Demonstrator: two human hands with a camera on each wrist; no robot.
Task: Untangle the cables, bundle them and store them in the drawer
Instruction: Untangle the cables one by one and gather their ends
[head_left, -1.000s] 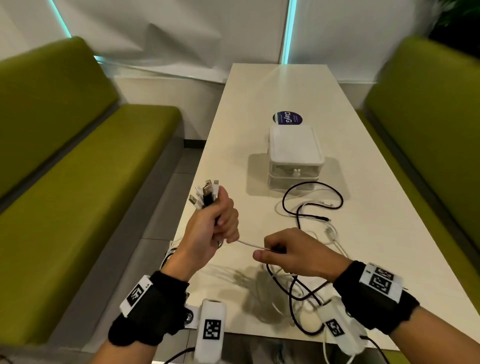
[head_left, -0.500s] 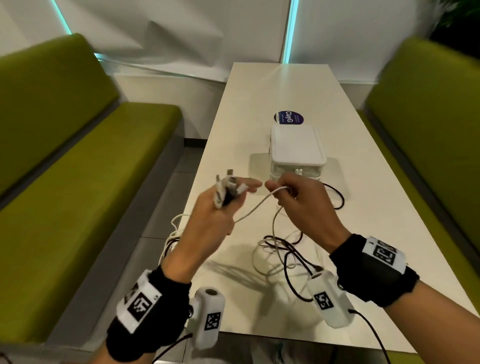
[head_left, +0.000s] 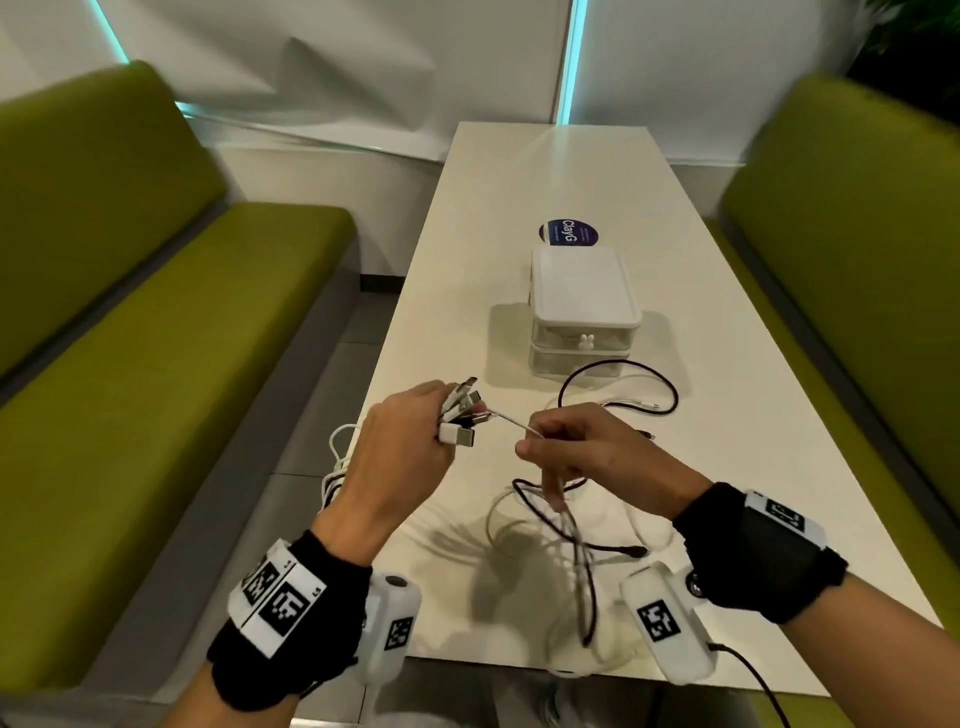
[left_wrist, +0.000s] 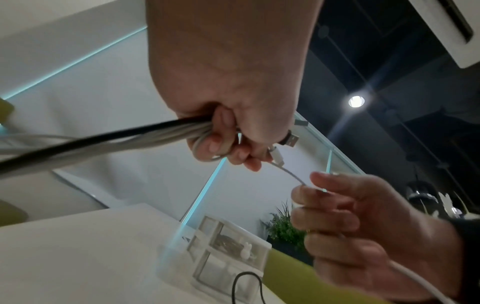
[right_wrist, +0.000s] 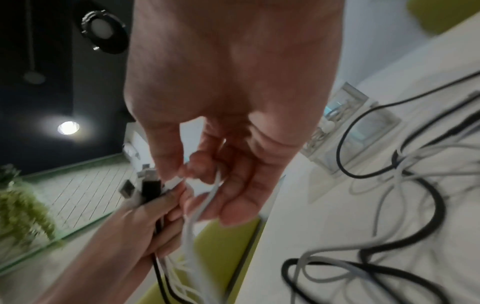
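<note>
My left hand (head_left: 400, 457) grips a bunch of cable ends (head_left: 460, 415), white and black, with the USB plugs sticking out past the fingers (left_wrist: 249, 150). The cords hang from it off the table's left edge. A thin white cable (head_left: 511, 423) runs from that bunch to my right hand (head_left: 582, 452), which pinches it a short way to the right (right_wrist: 215, 185). Below my right hand a tangle of black and white cables (head_left: 561, 525) lies on the white table (head_left: 545, 171). Behind stands a small white drawer box (head_left: 582, 312) with both drawers closed.
A black cable loop (head_left: 618, 387) lies in front of the drawer box. A round blue sticker (head_left: 569, 234) sits behind it. Green benches (head_left: 156, 338) flank the table on both sides. The table's near edge runs just under my wrists.
Both hands have come down and toward me from in front of the drawer box. The right hand has slid out along the white cable, a little away from the left hand's bunch.
</note>
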